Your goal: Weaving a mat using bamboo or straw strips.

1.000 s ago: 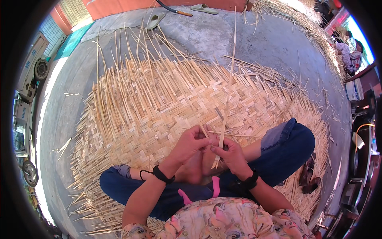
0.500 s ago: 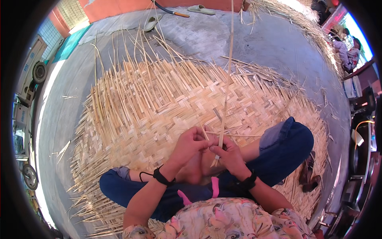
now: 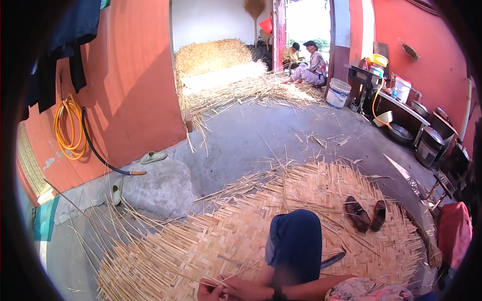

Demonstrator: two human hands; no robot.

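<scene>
Woven mat (image 3: 211,233) is showing rough, straw-like strips. Floor (image 3: 241,133) is reading as matt concrete; trouser leg (image 3: 297,241), matt cloth. Shoes (image 3: 357,214) are looking glossy, leather-like; orange hose (image 3: 75,135), smooth plastic.

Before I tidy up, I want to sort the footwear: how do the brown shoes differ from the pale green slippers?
Colour: the shoes are dark brown, the slippers pale green.
Place: the shoes lie on the woven mat, the slippers on the grey floor.
Spacing: the shoes sit close together, the slippers well apart.
Shared: neither pair is being worn.
</scene>
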